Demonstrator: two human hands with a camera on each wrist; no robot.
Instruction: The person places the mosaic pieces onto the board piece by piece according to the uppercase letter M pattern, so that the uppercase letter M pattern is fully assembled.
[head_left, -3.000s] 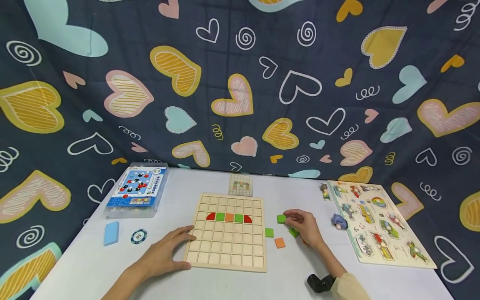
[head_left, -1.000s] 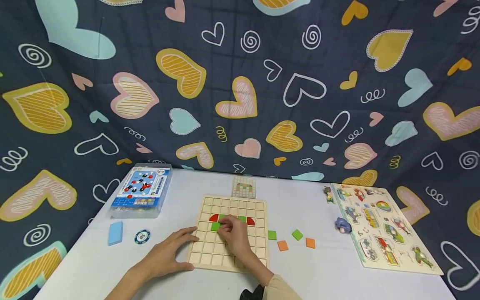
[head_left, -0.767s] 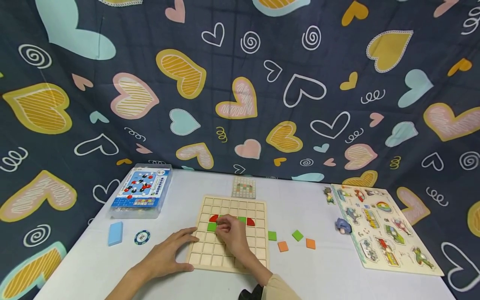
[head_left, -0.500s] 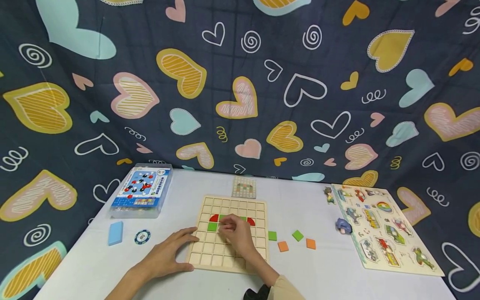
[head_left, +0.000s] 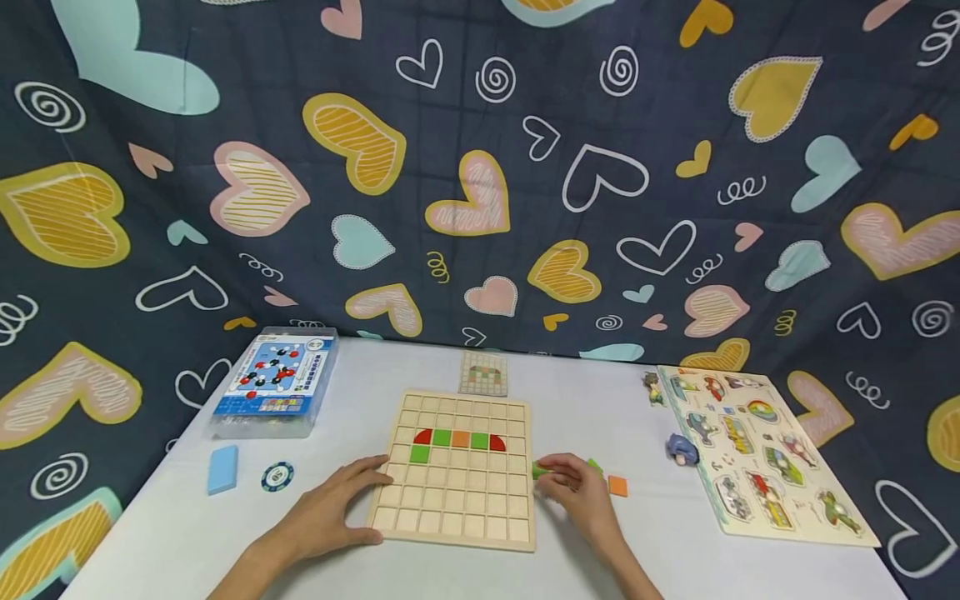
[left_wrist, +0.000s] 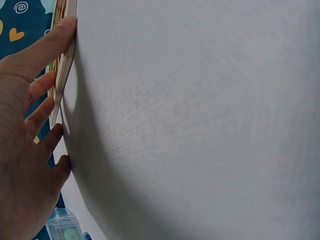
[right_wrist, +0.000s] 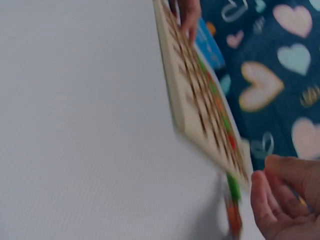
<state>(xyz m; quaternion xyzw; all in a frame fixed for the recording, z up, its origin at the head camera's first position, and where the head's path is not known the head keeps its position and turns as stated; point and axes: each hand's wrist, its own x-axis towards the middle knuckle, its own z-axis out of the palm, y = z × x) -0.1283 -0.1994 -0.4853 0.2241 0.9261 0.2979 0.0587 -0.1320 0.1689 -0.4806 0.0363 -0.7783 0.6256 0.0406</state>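
A wooden grid board (head_left: 453,527) lies on the table. One row holds a red quarter-round tile (head_left: 423,437), a green tile (head_left: 442,438), an orange tile (head_left: 461,439), another green tile and another red one. Below its left end sits a further green tile (head_left: 419,454). My left hand (head_left: 326,507) rests fingers and thumb against the board's left edge. Right of the board, my right hand (head_left: 581,493) has its fingertips by a loose green tile (head_left: 537,470). In the right wrist view, nothing shows between its loosely bent fingers (right_wrist: 260,195). The hand partly covers another green tile (head_left: 594,465).
A loose orange tile (head_left: 617,486) lies right of my right hand. A pattern card (head_left: 483,373) is behind the board. On the left are a plastic box (head_left: 273,379), a blue block (head_left: 222,469) and a chip (head_left: 277,476). A picture puzzle (head_left: 765,454) and figurines lie right.
My right hand took a green tile from the right side and set it below the row's left end. It has since moved back right, off the board. The left hand stays in place.
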